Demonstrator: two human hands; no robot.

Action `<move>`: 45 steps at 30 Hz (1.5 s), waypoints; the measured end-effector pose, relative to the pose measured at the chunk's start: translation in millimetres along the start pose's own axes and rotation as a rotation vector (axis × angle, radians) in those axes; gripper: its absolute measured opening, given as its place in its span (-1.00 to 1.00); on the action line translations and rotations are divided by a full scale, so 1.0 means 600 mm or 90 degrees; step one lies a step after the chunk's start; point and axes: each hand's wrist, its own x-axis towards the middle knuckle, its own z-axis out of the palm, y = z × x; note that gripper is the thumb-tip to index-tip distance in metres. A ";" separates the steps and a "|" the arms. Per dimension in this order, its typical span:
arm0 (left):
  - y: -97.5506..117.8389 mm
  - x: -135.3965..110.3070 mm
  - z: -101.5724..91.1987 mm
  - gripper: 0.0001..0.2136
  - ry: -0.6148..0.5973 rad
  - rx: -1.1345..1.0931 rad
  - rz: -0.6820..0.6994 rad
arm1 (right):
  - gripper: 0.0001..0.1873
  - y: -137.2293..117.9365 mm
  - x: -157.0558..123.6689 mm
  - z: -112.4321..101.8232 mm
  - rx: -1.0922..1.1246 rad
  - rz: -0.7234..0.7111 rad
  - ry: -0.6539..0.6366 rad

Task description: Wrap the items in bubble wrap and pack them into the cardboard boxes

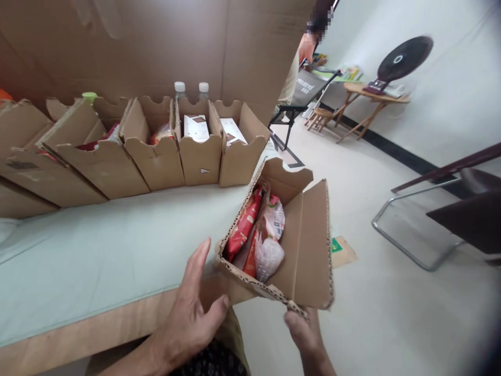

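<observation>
Nearest, the left hand (190, 316) spreads wide, empty, just beside one cardboard box (313, 245); the right hand (307, 331) clamps its near edge, thumb over the rim, at the table's (129, 245) right end. One red packet (245, 224) shows inside! Behind: five row boxes (201, 164), perhaps more leftward, two white cartons (196, 129), two capped bottles (180, 89).

The open brown cardboard box (312, 245) faces up in the right hand (305, 331), with shiny red and white packets (246, 223) inside.
</observation>
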 end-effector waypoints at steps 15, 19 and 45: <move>0.010 0.186 0.130 -0.05 -0.277 -0.078 0.106 | -0.49 -0.002 0.191 -0.077 -0.034 0.049 0.089; -0.033 0.194 0.136 -0.16 -0.291 0.045 0.132 | -0.43 0.015 0.291 -0.111 0.012 0.064 0.009; -0.048 0.163 0.170 -0.66 -0.247 0.184 0.181 | -0.27 0.046 0.552 -0.053 0.092 0.028 -0.098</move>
